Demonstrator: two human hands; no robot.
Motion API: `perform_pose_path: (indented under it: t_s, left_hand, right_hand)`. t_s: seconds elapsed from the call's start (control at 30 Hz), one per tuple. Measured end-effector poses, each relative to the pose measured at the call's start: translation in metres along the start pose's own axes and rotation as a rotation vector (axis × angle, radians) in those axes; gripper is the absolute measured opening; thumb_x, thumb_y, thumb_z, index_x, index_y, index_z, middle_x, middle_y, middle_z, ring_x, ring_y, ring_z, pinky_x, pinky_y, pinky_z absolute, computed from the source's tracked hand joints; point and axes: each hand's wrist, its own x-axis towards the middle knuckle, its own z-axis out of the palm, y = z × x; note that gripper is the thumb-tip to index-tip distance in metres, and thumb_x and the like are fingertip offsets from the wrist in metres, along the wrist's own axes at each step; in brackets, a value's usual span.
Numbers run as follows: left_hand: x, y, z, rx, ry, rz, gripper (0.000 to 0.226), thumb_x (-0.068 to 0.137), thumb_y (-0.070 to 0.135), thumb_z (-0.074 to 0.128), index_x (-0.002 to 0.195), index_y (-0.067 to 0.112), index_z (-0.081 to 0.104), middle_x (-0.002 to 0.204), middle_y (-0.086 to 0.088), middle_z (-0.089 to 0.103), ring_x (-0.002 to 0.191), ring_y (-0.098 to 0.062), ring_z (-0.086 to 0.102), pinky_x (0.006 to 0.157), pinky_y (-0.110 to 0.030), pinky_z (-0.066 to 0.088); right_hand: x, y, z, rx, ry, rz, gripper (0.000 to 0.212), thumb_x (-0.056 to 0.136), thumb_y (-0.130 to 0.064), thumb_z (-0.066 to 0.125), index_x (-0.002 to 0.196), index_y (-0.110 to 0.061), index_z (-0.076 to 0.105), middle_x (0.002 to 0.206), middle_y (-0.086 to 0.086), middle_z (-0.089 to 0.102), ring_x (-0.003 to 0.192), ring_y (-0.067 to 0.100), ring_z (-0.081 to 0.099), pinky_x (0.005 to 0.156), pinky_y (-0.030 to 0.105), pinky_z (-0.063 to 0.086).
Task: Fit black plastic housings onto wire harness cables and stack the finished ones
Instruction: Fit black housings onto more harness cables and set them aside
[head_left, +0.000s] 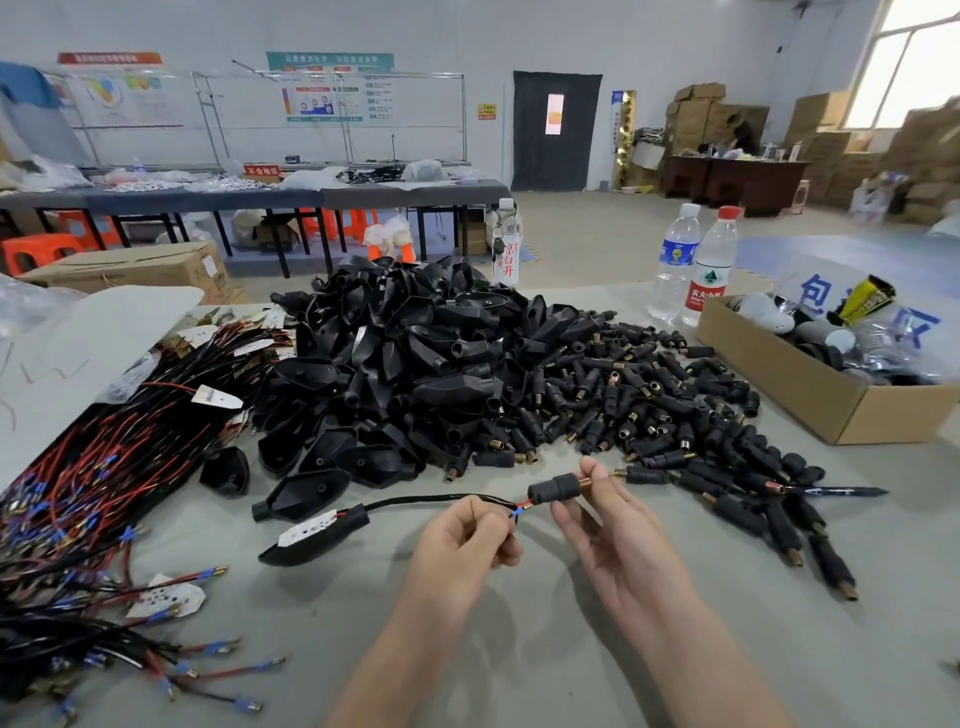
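Cable (431, 500) is what we are working on in the head view. It is arcing just above the grey table (519, 649), between a broad black shell (317, 535) already sitting on its left end and our left hand (462, 535). That hand's fingers are curling in and pinching the red and black leads just behind the blue terminal (515, 512).

Our right hand (618, 545) is gripping a small barrel housing (555, 489) between thumb and fingertips (597, 475). The housing's mouth is facing the terminal and lying very near it; we cannot tell whether they are touching.

We are judging both parts to be light. The cable is looking limp, so we are favouring a hold close to its tip, where it is least likely to buckle. The barrel housing is looking rigid and smooth, so we are favouring its rear half, leaving the mouth free.

Behind our hands a heap of shells (415, 353) is rising, loose barrels (649, 405) are spreading to its right, and the harness bundle (78, 493) is lying at the left. A cardboard box (810, 384) and two bottles (691, 265) are standing to the right.
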Motion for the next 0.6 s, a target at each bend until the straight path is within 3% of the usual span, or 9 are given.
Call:
perform_pose_path:
  t_s: [0.13,0.43,0.6]
  left_hand:
    - [-0.0009,0.0016,-0.0003,0.016,0.016,0.009,0.042,0.093,0.004,0.054,0.057,0.024,0.066,0.066,-0.001,0.066,0.066,-0.014,0.061,0.071,-0.029,0.052]
    - [-0.0049,0.0042,-0.0003,0.051,-0.009,0.003,0.023,0.094,0.008,0.055,0.073,0.009,0.063,0.064,-0.002,0.065,0.066,-0.012,0.060,0.067,-0.023,0.050]
    - [-0.0048,0.0037,-0.0029,0.060,-0.030,-0.027,0.021,0.095,0.010,0.055,0.074,0.011,0.062,0.066,-0.002,0.066,0.065,-0.012,0.058,0.068,-0.025,0.048]
  right_hand:
    - [0.0017,0.0000,-0.0004,0.012,0.013,0.020,0.016,0.096,-0.014,0.060,0.098,-0.005,0.073,0.080,0.007,0.076,0.069,0.019,0.074,0.053,0.026,0.059]
    - [0.0034,0.0012,-0.0026,-0.014,-0.003,0.016,0.016,0.095,-0.015,0.060,0.097,-0.008,0.075,0.087,0.006,0.075,0.070,0.017,0.074,0.056,0.028,0.060]
    - [0.0032,0.0018,-0.0027,-0.036,-0.046,0.024,0.021,0.078,-0.022,0.067,0.093,-0.010,0.077,0.086,0.005,0.075,0.073,0.017,0.074,0.058,0.029,0.060]
